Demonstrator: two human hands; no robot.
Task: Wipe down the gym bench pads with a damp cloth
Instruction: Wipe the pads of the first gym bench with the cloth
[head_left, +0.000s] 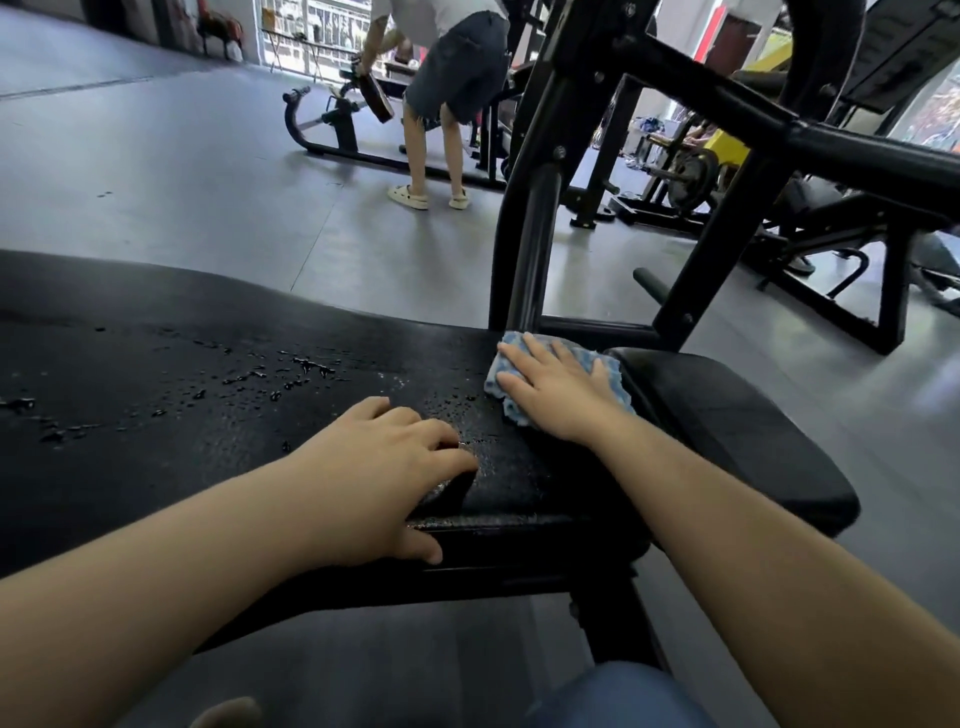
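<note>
From the head camera I look down on the long black padded bench surface (156, 364) that runs from the left edge of view to where it meets the smaller black seat pad (727, 426) on the right. My right hand (556, 395) lies flat on the blue-and-white damp cloth (613, 374), fingers (519, 358) straight and spread, pressing the cloth onto the far right corner of the long surface, right at the seam with the seat pad. My left hand (384, 467) rests at the near edge of the same surface, fingers loosely bent on top and thumb hooked over the front edge, bracing and holding nothing.

As I judge it, the job is partway through. Scattered water droplets (291, 371) bead across the middle of the surface and trail towards its left end, so that stretch looks wetted but not yet wiped dry. The patch between my two hands has a fine, even wet sheen, which suggests the cloth has passed there. The seat pad looks dull and dry; I cannot tell whether it has been wiped at all.

Behind the bench stands a black steel machine frame (675, 104) on the grey gym floor (156, 156), and further back another person in dark shorts (457, 67) bends over other equipment.
</note>
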